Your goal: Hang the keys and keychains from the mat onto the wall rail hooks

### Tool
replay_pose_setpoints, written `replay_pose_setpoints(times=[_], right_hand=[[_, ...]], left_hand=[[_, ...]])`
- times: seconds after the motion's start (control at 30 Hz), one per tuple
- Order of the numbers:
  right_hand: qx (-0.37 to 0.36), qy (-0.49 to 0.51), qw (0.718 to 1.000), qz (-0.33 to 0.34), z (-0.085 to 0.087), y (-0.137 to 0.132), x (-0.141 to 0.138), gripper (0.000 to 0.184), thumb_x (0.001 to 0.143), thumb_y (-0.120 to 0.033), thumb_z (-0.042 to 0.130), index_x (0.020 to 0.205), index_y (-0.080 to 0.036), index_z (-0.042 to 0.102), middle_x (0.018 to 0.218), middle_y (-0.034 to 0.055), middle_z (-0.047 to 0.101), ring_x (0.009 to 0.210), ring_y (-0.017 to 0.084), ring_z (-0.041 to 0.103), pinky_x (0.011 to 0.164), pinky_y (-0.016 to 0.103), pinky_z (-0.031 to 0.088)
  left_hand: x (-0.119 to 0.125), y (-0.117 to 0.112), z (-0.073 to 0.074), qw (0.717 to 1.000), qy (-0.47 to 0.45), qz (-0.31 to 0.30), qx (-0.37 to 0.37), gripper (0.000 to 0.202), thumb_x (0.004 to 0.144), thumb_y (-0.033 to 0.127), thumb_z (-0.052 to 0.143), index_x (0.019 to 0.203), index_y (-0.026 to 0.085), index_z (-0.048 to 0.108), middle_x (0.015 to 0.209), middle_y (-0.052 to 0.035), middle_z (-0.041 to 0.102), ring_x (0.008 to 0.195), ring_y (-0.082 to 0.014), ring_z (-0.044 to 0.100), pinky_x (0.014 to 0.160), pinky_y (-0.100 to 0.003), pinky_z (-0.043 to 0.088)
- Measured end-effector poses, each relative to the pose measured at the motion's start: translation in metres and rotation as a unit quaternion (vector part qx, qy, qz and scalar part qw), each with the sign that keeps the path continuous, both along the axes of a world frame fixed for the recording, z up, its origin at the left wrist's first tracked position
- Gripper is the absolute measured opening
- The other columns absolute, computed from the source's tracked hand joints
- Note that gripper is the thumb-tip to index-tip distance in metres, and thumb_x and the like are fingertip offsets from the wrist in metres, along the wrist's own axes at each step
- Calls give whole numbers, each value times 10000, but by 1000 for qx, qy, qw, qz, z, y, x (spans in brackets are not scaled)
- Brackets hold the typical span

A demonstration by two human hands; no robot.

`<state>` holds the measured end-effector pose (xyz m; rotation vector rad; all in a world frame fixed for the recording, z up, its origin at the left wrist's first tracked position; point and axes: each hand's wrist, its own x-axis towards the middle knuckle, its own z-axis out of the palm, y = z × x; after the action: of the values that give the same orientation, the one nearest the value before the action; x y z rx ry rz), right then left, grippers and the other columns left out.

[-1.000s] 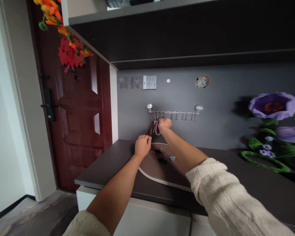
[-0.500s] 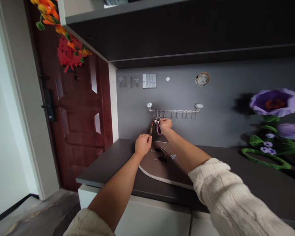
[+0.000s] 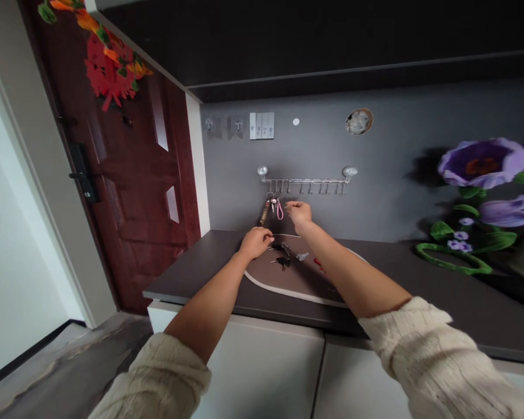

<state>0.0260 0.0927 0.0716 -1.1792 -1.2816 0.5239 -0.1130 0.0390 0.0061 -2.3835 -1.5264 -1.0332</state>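
On the wall hangs a clear hook rail (image 3: pixel 305 181) with a row of small hooks. From its left end hang a brown strap keychain (image 3: pixel 265 213) with lettering and, beside it, keys with a pink loop (image 3: pixel 280 209). My right hand (image 3: pixel 300 215) is just right of the pink loop, apart from it, fingers stretched and holding nothing visible. My left hand (image 3: pixel 255 241) hovers at the left of a brown mat (image 3: pixel 279 282), fingers loosely extended, close to black keys (image 3: pixel 283 262) lying there. A silvery key bunch (image 3: pixel 301 256) and something red (image 3: pixel 318 263), partly behind my right forearm, also lie on the mat.
A dark shelf (image 3: pixel 332 41) overhangs the counter (image 3: pixel 187 273). Purple artificial flowers (image 3: pixel 484 166) stand at the right. Two adhesive hooks (image 3: pixel 238 125), a white switch-like panel (image 3: pixel 262 125) and a round hole (image 3: pixel 358 122) are on the wall. A dark red door (image 3: pixel 148 221) is at left.
My right hand has let go of the key ring with the pink loop and drawn back to the right. My left hand has left the brown strap, which now hangs free. The view has shifted slightly.
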Motion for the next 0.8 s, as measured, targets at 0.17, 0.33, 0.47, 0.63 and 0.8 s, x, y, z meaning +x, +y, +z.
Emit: replay_pose_setpoints(times=[0.17,0.33,0.47,0.63,0.8], right_hand=[[-43,35,996,63,-16,-30,10,207,621,-143,537,805,-122,630,698,26,633,556,77,520,563,193,402],[-53,8,997,64,-39,-40,18,222,613,-154,552,815,-117,633,702,29,636,571,82,520,582,200,399],[-42,-55,996,48,-50,-37,20,200,631,-155,535,800,-125,637,718,28,637,598,85,529,609,197,396],[-49,-175,981,61,-52,-37,20,152,633,-135,544,746,-142,646,717,20,640,608,90,534,606,189,382],[-56,-274,958,67,-54,-40,20,132,645,-121,542,711,-157,651,695,17,641,603,96,537,594,190,366]], left_hand=[[-1,2,-6,998,54,-20,-36,234,739,315,530,911,202,641,882,-50,620,848,-171,529,775,-281,396],[-1,7,-11,994,77,-34,-64,240,748,306,523,944,230,639,908,-49,624,885,-161,533,830,-281,381],[-1,10,-13,994,87,-26,-67,246,761,295,507,964,244,636,949,-54,619,927,-168,522,847,-280,374],[1,9,-13,994,86,-11,-64,228,766,254,500,939,239,649,911,-55,617,893,-168,524,820,-269,383],[2,9,-12,994,75,6,-75,228,788,232,464,911,225,656,876,-51,610,853,-159,532,793,-263,390]])
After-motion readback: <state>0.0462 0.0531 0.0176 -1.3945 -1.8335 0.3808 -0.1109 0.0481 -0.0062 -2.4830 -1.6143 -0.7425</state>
